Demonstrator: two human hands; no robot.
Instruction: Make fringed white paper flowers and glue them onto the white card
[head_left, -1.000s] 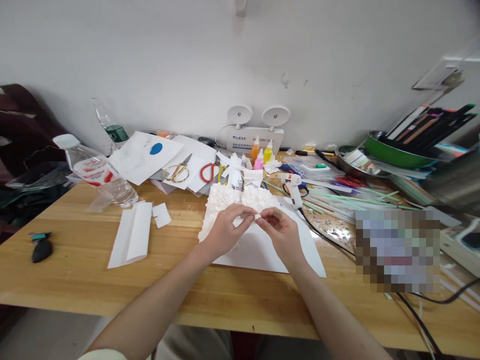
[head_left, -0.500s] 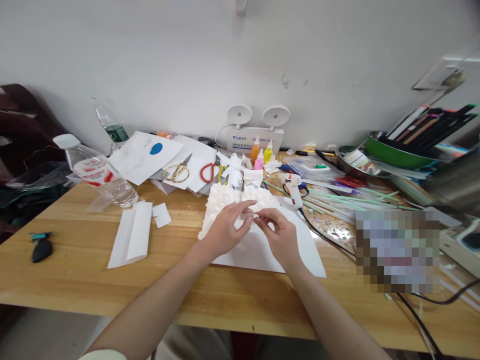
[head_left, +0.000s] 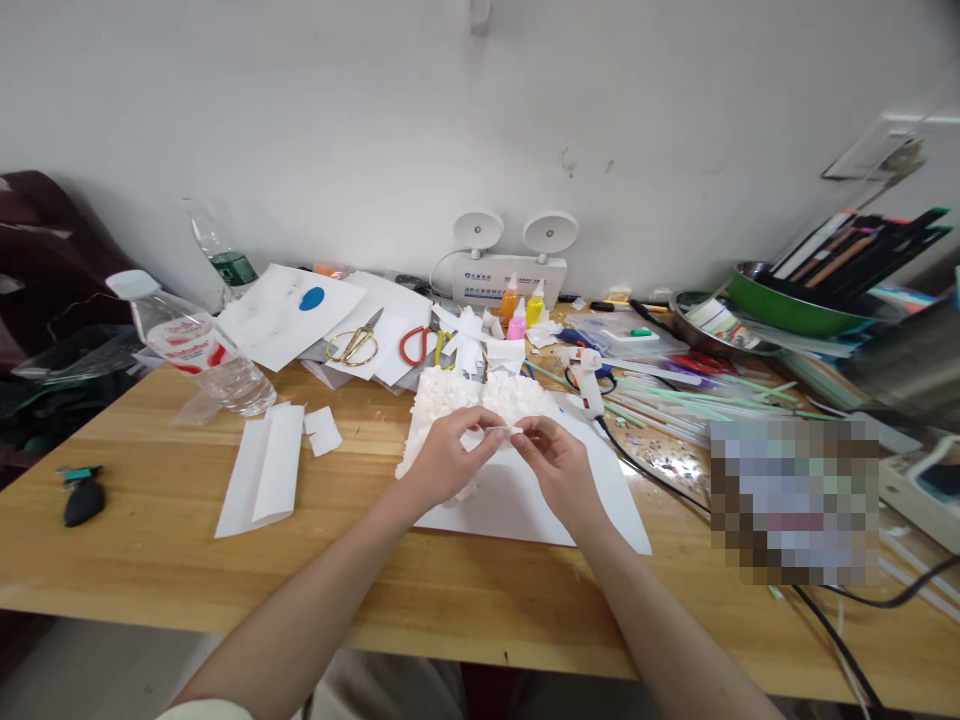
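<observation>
My left hand (head_left: 455,450) and my right hand (head_left: 556,462) meet above a white sheet (head_left: 525,510), their fingertips pinched on a small white paper piece (head_left: 504,430) between them. Bumpy white material (head_left: 435,400) covers the sheet's back and left part, partly hidden by my left hand. A folded white paper (head_left: 262,470) lies to the left, with small paper squares (head_left: 323,431) beside it.
Behind the sheet are gold scissors (head_left: 355,345), red-handled scissors (head_left: 415,346) and small paint bottles (head_left: 517,320). A glue gun (head_left: 587,385) with a black cord lies to the right. Water bottles (head_left: 199,345) stand at left, a green bowl (head_left: 802,305) at right.
My left fingertips have shifted slightly and closed in on the small paper piece, nearer my right fingertips. The things on the table have not moved.
</observation>
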